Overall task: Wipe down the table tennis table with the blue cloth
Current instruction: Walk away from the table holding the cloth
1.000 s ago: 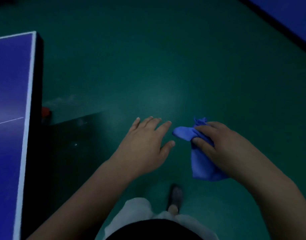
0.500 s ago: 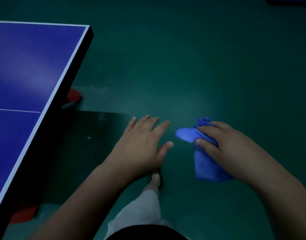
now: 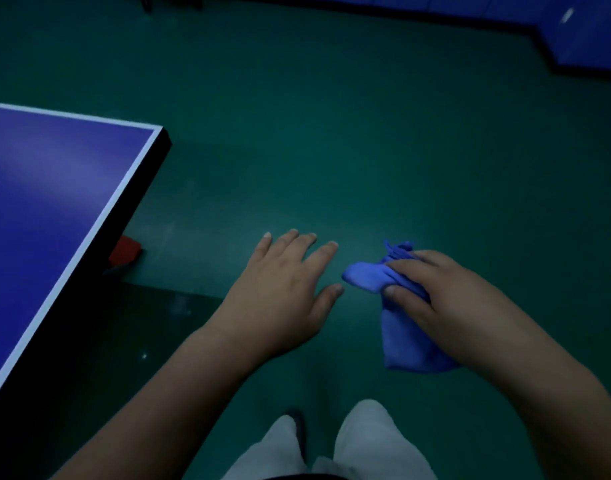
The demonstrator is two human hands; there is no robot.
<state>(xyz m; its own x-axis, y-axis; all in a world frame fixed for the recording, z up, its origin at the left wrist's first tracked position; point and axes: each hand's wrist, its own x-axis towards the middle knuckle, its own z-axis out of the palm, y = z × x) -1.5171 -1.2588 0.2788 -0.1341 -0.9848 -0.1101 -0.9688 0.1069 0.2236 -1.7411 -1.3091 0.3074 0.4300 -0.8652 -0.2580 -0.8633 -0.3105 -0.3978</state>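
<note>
The table tennis table (image 3: 54, 209) fills the left side, a blue top with a white edge line and a corner pointing right. My right hand (image 3: 446, 303) grips the bunched blue cloth (image 3: 401, 341) in the air above the floor, well right of the table. The cloth hangs down below my fingers. My left hand (image 3: 283, 292) hovers beside it with fingers straight and spread, holding nothing. Neither hand touches the table.
Dark green floor (image 3: 331, 133) surrounds the table. A red foot (image 3: 125, 251) of the table frame shows under the corner. Blue barriers (image 3: 581, 32) line the far right. My light trouser legs (image 3: 331, 445) are at the bottom.
The view has swung so that the table corner sits lower and further right, with more of the top showing. Both hands keep the same pose, the cloth still gripped by the right.
</note>
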